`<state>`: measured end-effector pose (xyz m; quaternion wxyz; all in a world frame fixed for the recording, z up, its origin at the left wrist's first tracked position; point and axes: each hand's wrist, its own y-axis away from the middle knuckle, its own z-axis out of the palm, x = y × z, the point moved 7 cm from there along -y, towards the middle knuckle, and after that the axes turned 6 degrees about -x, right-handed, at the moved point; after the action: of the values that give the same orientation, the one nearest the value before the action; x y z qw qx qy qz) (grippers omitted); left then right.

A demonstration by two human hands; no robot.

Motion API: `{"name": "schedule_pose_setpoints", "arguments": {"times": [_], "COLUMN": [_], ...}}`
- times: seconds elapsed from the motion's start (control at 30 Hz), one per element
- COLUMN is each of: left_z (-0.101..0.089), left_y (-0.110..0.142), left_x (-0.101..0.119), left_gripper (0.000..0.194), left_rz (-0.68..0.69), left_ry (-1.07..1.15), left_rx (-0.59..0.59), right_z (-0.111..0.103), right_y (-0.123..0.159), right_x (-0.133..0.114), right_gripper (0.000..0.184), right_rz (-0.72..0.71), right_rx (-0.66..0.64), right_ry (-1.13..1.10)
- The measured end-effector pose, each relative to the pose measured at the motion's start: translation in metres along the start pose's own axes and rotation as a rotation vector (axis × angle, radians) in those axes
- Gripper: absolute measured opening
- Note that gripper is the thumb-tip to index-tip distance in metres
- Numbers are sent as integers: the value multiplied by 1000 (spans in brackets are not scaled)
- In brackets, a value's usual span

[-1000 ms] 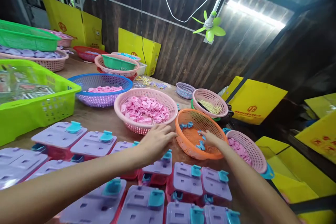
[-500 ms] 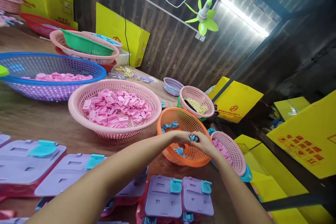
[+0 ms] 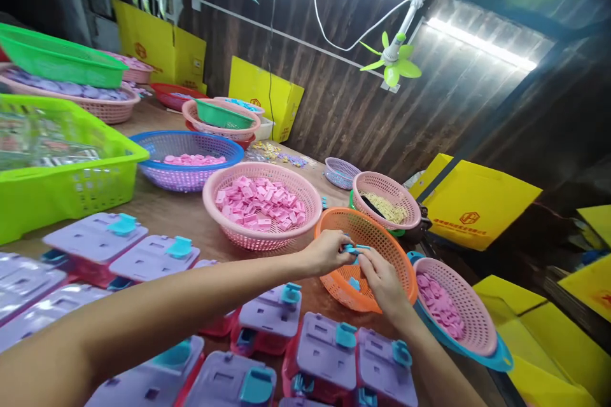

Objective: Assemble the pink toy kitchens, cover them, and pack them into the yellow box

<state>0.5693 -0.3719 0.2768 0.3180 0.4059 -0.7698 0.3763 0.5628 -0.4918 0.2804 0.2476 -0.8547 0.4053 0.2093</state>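
Note:
My left hand (image 3: 330, 252) and my right hand (image 3: 382, 275) meet over the orange basket (image 3: 338, 286). Small blue plastic pieces (image 3: 356, 249) are pinched between the fingertips of both hands; their exact shape is partly hidden. Another blue piece (image 3: 354, 283) lies in the basket below. Close under my forearms stand several plastic boxes with lilac lids (image 3: 326, 346), pink bases and blue latches (image 3: 346, 334).
A pink basket of pink blocks (image 3: 261, 168) is left of the orange one. Behind is a basket with cream pieces (image 3: 389, 206); at right, one with pink parts (image 3: 477, 311). A green crate (image 3: 67, 187) is far left. Yellow cartons (image 3: 477, 203) stand beyond.
My view has swung left, bringing the green crate and more lilac-lidded boxes into sight. Over the orange basket, my hands now hold blue pieces nearer its left side.

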Motion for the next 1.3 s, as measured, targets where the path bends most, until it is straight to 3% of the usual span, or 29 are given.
{"name": "schedule_pose_setpoints", "arguments": {"times": [0.13,0.27,0.4,0.6,0.8,0.9,1.07,1.17,1.3], "left_z": [-33,-66,-99,-169,-217,-237,-262,-267,-266], "left_y": [49,111,188,293,378,405,426,427,423], "left_x": [6,11,9,5,-28,-42,-64,-71,-80], "left_gripper": [31,21,20,20,29,35,31,20,19], "left_rz": [-53,-146,-323,-256,-426,-487,-513,-501,-508], "left_ry": [189,493,714,339,207,117,-76,-254,-264], "left_rx": [36,30,132,296,417,475,500,440,350], "right_z": [12,47,92,158,210,231,255,274,286], "right_y": [9,17,25,32,25,11,-11,-14,-14], "right_x": [-34,-82,-134,-196,-242,-254,-263,-259,-252], "right_gripper": [25,24,28,27,40,42,24,22,29], "right_rz": [-31,-121,-140,-198,-237,-214,-217,-180,-125], "right_rx": [64,-103,-285,-420,-448,-429,-280,-322,-392], "right_ry": [-29,-151,-280,-292,-345,-313,-247,-207,-192]}}
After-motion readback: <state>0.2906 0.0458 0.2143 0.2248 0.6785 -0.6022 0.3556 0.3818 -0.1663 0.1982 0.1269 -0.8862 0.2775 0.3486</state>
